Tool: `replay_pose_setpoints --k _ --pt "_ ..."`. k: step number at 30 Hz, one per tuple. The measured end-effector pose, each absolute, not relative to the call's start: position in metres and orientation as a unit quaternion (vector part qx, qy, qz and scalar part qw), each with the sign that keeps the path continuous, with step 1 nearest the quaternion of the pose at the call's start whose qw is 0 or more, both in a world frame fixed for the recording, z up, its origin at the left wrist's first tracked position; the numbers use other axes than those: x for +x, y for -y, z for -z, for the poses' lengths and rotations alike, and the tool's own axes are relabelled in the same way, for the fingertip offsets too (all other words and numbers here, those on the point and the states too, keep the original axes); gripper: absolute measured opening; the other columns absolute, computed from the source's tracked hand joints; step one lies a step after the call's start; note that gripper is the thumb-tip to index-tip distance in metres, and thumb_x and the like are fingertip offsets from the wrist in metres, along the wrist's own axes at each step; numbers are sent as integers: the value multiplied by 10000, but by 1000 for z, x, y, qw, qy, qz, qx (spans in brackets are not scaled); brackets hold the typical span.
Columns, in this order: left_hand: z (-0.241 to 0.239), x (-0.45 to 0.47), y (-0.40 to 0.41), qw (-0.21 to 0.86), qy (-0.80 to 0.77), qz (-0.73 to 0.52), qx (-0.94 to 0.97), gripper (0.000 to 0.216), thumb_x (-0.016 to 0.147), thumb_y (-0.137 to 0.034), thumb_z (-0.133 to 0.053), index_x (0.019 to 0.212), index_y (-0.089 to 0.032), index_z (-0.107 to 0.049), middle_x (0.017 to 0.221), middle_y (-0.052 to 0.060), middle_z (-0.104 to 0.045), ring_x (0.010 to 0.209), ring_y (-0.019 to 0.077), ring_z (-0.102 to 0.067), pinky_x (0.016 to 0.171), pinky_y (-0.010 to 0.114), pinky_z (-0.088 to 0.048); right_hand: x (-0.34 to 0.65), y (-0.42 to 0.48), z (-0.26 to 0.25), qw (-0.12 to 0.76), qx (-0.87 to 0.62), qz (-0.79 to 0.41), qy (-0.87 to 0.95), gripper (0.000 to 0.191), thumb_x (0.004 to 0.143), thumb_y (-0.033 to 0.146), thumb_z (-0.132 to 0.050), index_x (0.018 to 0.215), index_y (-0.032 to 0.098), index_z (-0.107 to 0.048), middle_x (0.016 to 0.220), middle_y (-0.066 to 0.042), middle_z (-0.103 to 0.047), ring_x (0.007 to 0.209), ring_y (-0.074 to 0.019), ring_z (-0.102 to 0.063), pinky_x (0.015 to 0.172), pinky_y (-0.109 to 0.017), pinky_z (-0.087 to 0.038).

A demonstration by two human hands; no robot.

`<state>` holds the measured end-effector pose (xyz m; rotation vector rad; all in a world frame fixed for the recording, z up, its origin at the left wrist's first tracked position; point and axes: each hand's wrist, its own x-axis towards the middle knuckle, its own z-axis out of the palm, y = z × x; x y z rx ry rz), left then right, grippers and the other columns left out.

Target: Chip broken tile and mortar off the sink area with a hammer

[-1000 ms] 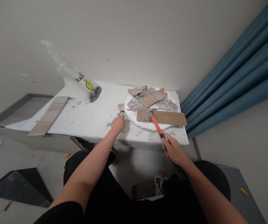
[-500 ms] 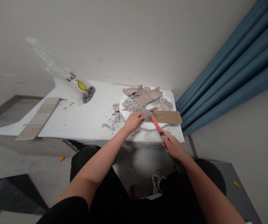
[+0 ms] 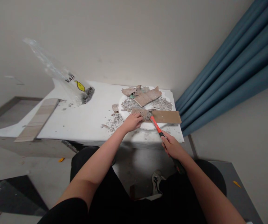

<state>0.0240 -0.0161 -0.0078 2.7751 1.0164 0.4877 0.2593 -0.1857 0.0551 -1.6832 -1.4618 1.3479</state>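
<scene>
Head view on my remote feed: the right hand (image 3: 173,146) grasps the hammer (image 3: 156,125), its head at the brown board (image 3: 167,117) across the white disc (image 3: 147,125), while the left hand (image 3: 132,122) touches that board's crumbled end, whether gripping I cannot tell.

The hammer (image 3: 156,125) is red-and-black, the curtain (image 3: 227,62) blue.

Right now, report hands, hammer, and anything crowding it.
Right hand gripping hammer. Left hand at brown strip's crusted end. Hammer head at strip, contact unclear. Torn slab and rubble close behind.
</scene>
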Motion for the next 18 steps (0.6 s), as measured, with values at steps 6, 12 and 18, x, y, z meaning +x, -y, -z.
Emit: replay_pose_setpoints --k 6,12,18 --pt "8 18 15 109 -333 -201 915 93 864 -268 -623 919 -200 -656 1049 94 -621 973 237 -578 844 346 -447 261 186 -53 265 -618 -491 554 590 979 404 -402 1536 211 -395 629 66 -437 425 -104 -397 386 -206 -356" --pt "15 28 19 79 -397 -208 890 132 856 -292 -675 924 -187 -634 994 97 -620 930 240 -582 808 346 -458 263 186 -50 261 -619 -494 553 595 981 403 -392 1541 202 -381 633 69 -429 420 -100 -385 387 -204 -337" --pt "16 31 22 42 -405 -196 892 90 899 -252 -589 910 -183 -645 971 90 -616 908 226 -583 784 335 -456 263 185 -50 258 -619 -479 567 576 983 385 -392 1526 191 -406 626 63 -456 450 -104 -403 429 -204 -350"
